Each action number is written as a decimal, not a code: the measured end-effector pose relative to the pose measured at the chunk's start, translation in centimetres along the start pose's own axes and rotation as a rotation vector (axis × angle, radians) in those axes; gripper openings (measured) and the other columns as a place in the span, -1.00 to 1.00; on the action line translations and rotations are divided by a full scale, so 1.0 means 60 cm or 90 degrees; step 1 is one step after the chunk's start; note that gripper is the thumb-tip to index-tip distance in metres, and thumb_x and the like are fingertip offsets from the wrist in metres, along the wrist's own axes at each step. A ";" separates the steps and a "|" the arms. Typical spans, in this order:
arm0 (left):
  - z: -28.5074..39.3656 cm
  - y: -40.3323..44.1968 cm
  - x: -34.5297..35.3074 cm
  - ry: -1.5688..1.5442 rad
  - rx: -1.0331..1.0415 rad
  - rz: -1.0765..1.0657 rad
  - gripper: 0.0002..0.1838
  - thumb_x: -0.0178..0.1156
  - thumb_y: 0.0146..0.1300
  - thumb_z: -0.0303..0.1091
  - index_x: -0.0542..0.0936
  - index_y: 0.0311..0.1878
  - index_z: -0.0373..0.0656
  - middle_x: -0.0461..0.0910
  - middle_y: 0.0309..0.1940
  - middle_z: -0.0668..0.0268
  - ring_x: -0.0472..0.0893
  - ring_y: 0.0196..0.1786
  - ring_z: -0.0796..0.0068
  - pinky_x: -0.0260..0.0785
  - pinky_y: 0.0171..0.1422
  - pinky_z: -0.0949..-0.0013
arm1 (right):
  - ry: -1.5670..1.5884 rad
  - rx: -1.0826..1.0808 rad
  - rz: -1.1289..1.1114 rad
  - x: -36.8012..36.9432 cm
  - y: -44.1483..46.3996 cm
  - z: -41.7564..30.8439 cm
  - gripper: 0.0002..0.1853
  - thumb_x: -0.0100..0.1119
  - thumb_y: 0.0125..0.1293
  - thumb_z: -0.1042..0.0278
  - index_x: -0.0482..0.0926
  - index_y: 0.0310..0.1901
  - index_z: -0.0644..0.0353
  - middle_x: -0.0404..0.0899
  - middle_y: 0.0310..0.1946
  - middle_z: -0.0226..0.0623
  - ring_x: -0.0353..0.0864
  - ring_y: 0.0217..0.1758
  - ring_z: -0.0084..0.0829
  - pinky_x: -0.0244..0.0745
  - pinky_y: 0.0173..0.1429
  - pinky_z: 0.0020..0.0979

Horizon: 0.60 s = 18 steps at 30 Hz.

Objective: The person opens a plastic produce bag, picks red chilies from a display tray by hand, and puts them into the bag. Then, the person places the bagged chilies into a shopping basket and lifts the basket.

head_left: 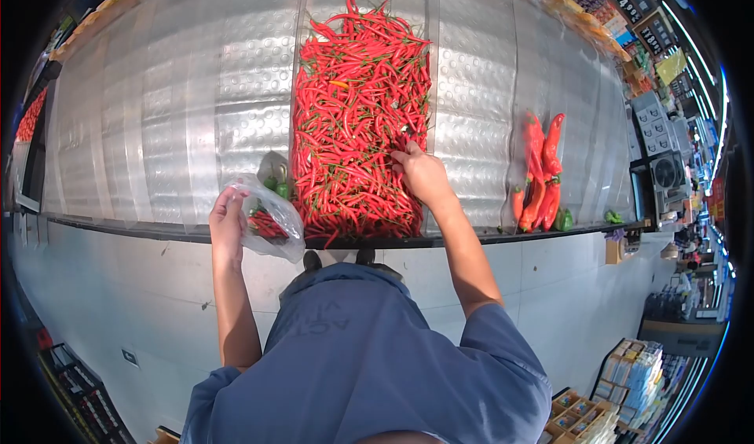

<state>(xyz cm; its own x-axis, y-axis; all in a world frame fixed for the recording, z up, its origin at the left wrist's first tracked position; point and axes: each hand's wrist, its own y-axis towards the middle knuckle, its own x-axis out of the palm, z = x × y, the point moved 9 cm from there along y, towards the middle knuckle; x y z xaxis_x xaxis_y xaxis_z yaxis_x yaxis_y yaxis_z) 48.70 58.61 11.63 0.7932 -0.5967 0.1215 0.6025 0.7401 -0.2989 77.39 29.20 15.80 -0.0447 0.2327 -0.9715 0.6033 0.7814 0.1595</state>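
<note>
My left hand [228, 214] is closed on the rim of a clear plastic bag [284, 222], which hangs at the front edge of the display. Several red chili peppers [265, 224] show inside the bag. A long heap of small red chili peppers with green stems [357, 106] lies in the middle of the display. At the right side of this heap, my right hand [422, 175] reaches in with its fingertips pinched together on chili peppers. Exactly how many are between the fingers is hidden.
Larger red peppers [543, 173] lie on the right of the display, with a green pepper [563, 219] beside them. Green peppers [276, 183] sit just behind the bag. A dark edge [377, 243] runs along the display's front. Stacked boxed goods [632, 373] stand behind on the right.
</note>
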 end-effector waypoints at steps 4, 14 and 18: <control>0.001 -0.006 -0.007 -0.006 0.005 0.008 -0.72 0.11 0.48 -0.39 0.57 0.19 -0.20 0.67 -0.13 0.43 0.25 -0.64 0.86 0.03 -0.61 0.64 | -0.028 -0.062 -0.038 -0.001 -0.002 -0.013 -0.72 0.07 0.33 0.38 0.70 -0.01 0.05 0.57 -0.13 -0.11 0.72 -0.21 -0.10 0.64 -0.14 -0.10; -0.008 -0.001 -0.006 -0.014 0.000 0.007 -0.69 0.13 0.46 -0.41 0.52 0.22 -0.22 0.69 -0.09 0.36 0.26 -0.64 0.85 0.03 -0.61 0.64 | 0.026 -0.035 0.007 0.004 -0.004 -0.003 -0.80 0.18 0.31 0.37 0.68 -0.06 0.06 0.57 -0.20 -0.15 0.68 -0.21 -0.04 0.60 -0.16 -0.07; -0.004 -0.005 -0.004 -0.009 -0.005 0.010 -0.69 0.13 0.46 -0.41 0.52 0.21 -0.24 0.70 -0.10 0.36 0.26 -0.63 0.85 0.02 -0.61 0.63 | 0.169 0.009 0.061 -0.020 -0.005 0.012 -0.80 0.29 0.20 0.46 0.65 -0.11 0.14 0.59 -0.21 -0.11 0.69 -0.18 -0.03 0.60 -0.14 -0.10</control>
<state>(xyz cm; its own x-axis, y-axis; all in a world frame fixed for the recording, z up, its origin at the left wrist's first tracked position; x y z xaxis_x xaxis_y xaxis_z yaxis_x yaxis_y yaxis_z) 48.30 58.44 11.47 0.8040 -0.5803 0.1295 0.5889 0.7470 -0.3086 77.84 28.27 16.79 -0.1929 0.4495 -0.8722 0.6259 0.7409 0.2434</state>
